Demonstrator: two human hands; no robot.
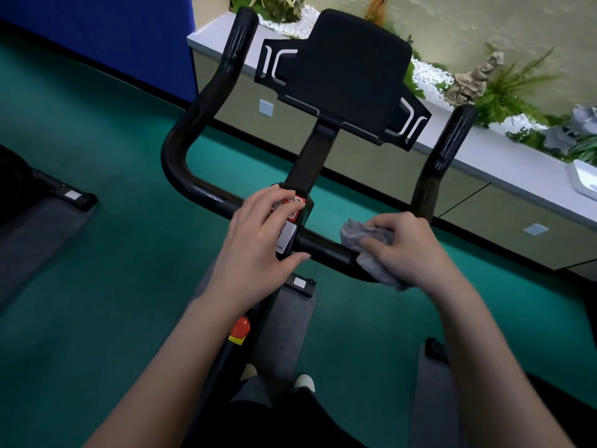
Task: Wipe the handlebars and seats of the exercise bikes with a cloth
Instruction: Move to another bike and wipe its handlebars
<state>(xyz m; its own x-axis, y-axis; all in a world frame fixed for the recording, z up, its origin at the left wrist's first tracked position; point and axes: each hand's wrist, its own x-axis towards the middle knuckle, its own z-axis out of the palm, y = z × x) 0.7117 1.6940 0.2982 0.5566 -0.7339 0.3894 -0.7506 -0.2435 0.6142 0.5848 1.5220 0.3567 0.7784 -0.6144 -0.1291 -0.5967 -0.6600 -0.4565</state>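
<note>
Handlebar-wipe step: right hand (405, 250) gripped grey cloth (358, 236) around the handlebar crossbar (323, 247), left hand (255, 244) rested flat-fingered on the stem (289, 234); next, likely slide cloth outward.

Green floor (97, 130) fills the view. A blue panel (97, 24) stands at eleven o'clock. From twelve to three runs a pale ledge (484, 156) holding ferns (507, 92), white pebbles (426, 76), a grey rock (475, 77) and a white dish (584, 179). Two square plates sit on its front, one at twelve (266, 108) and one at three (535, 228). A grey mat (284, 324) lies at six, and a black machine foot (64, 195) rests at nine.
</note>
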